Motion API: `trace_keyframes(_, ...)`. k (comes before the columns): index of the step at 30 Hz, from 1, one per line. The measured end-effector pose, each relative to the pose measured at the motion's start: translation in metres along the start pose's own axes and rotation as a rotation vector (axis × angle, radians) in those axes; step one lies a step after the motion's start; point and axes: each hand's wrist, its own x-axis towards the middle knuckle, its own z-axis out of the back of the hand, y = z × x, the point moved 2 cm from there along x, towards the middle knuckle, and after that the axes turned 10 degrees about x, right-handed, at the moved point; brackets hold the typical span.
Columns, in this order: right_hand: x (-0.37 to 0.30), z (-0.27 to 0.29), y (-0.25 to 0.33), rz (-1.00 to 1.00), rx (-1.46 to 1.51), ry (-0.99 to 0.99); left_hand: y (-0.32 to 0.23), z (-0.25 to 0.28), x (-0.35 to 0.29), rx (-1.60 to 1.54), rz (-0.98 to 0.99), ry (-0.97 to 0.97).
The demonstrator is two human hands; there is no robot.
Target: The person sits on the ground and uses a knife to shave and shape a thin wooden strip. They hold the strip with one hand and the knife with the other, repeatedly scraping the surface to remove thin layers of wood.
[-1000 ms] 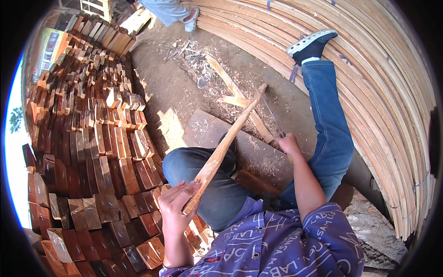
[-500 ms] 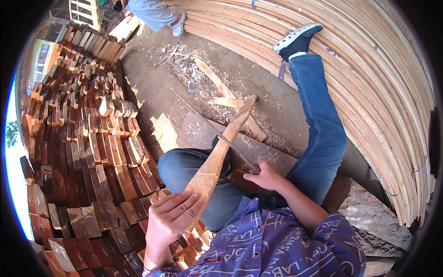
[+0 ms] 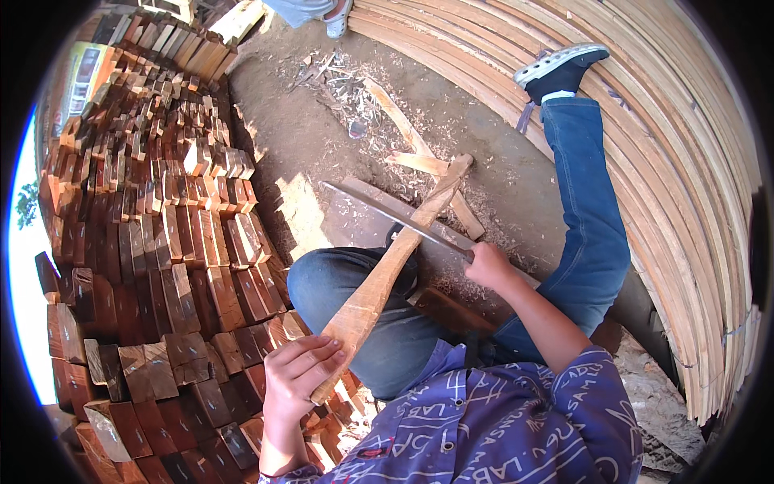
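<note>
A long tapered wooden piece [image 3: 379,282], wide at the near end and narrow at the far end, lies slanting over my bent left leg. My left hand [image 3: 300,373] has its fingers curled over the wide near end. A long flat metal tool like a file [image 3: 387,211] crosses the narrower part of the wood, touching or just above it. My right hand [image 3: 490,268] is closed round the tool's near right end, so its handle is hidden. The far end of the wood rests by a short wooden scrap [image 3: 419,164].
Stacked reddish wood blocks [image 3: 185,306] fill the left side. Long pale planks [image 3: 661,177] lie along the right, under my outstretched right foot. Wood shavings [image 3: 363,121] and offcuts litter the ground ahead. Another person's shoe [image 3: 337,20] shows at the top.
The metal tool has turned to show its broad face, and my right hand has moved right and up with it. My left fingers have gone from lying flat to curling over the wood's edge.
</note>
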Motion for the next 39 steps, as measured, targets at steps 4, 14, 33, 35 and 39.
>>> trace_keyframes(4,-0.001,0.016,-0.011,-0.091,-0.003,0.094,-0.016,-0.003,0.003,0.011,-0.081,0.017)
trace_keyframes(14,-0.074,0.008,0.115,0.250,0.106,0.317,-0.014,0.013,0.027,0.111,-0.209,0.142)
trace_keyframes(33,-0.037,0.021,0.047,0.081,0.412,0.033,-0.008,0.028,0.054,0.209,-0.366,0.157)
trace_keyframes(35,-0.063,0.020,0.081,0.125,0.413,0.133,-0.010,0.029,0.057,0.218,-0.387,0.163)
trace_keyframes(39,-0.081,0.018,0.082,0.182,0.258,0.185,-0.016,0.025,0.062,0.225,-0.432,0.163)
